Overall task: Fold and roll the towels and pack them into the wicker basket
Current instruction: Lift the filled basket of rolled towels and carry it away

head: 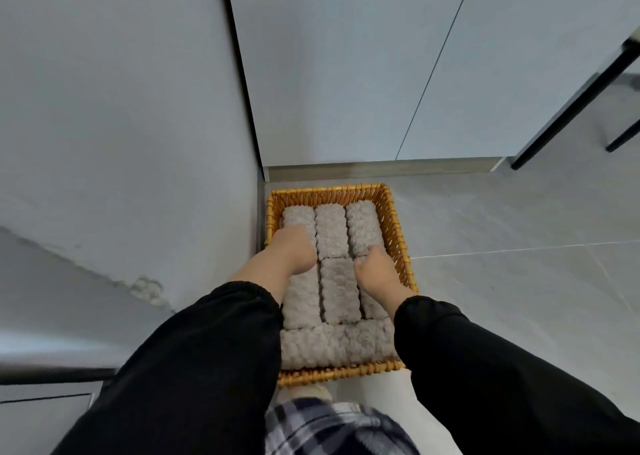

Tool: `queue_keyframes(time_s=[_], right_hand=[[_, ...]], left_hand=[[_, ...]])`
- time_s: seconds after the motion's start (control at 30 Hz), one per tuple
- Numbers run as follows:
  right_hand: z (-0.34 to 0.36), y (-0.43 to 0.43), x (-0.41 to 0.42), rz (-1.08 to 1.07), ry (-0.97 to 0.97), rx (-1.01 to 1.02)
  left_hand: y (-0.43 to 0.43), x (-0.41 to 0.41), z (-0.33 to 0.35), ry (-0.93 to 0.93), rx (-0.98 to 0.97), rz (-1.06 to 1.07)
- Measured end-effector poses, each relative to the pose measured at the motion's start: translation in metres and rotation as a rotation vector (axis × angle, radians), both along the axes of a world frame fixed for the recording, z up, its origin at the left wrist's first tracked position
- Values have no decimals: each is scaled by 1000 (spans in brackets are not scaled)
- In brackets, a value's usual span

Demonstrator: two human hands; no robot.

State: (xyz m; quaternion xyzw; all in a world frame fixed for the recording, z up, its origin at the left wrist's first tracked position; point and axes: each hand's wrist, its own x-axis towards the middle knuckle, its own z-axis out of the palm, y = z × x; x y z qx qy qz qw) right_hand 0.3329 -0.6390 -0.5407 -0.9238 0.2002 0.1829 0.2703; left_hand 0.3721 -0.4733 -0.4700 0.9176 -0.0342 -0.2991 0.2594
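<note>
Where fingers (293, 232) press, towels (331, 233) lie beneath

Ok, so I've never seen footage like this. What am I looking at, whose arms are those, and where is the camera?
There is no machine here. A person wears one camera on the head, looking down, so the black sleeves are that person's own arms. On the tiled floor, in a corner by the wall, stands a wicker basket packed with rolled grey towels. Six lie lengthwise and a crosswise roll fills the near end. The left hand presses on the far-left roll. The right hand has its fingers curled against the rolls on the right side. Whether it grips one I cannot tell.
</note>
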Motion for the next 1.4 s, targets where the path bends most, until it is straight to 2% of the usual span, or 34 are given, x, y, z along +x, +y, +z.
queue_keyframes(time_s=[0.13, 0.3, 0.4, 0.6, 0.7, 0.8, 1.0, 1.17, 1.4], right_hand=[[-3, -6, 23, -24, 52, -51], [-16, -10, 41, -80, 40, -153], [-23, -18, 39, -166, 9, -240], [-50, -34, 31, -311, -1, -283], [-59, -52, 28, -322, -8, -227], [-56, -68, 24, -323, 62, -130], [-50, -68, 22, -283, 71, -136], [-39, -81, 31, -261, 72, -155], [-13, -108, 47, -381, -51, -128]], left_hand=[[9, 6, -32, -78, 67, 166], [5, 16, -57, -12, 108, 378], [4, 23, -73, 61, 52, 519], [14, 32, -112, 189, -63, 737], [25, 33, -125, 195, -30, 706], [32, 24, -136, 105, -7, 599], [30, 15, -129, -34, 135, 454], [21, 33, -119, -106, 96, 386], [-10, 74, -94, -246, 57, 353]])
